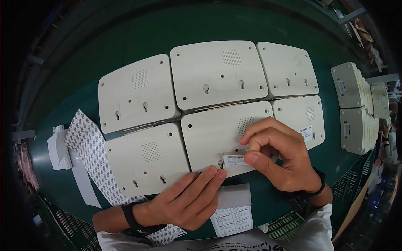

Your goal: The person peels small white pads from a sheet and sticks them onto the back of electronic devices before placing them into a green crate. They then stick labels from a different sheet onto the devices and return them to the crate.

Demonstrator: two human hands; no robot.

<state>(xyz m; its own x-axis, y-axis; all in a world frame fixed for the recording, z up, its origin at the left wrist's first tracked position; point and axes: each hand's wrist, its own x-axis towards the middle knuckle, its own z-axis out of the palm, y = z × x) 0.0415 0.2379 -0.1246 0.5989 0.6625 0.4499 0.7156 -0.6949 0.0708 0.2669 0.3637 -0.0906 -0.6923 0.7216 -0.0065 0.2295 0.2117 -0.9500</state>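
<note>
On near-row middle cream casing [209, 131]: right hand [282, 157] pinching white label [234, 160], left hand [188, 203] unclenched, touching casing edge.

Six cream housings [201, 67] laid together (three per row), two hands [190, 201], two black wristbands [130, 216]

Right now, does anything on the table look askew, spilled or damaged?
I see no spill or damage. The patterned paper sheet lies aslant at the left, loose white scraps beside it, untidy against the neatly rowed cream housings.
</note>
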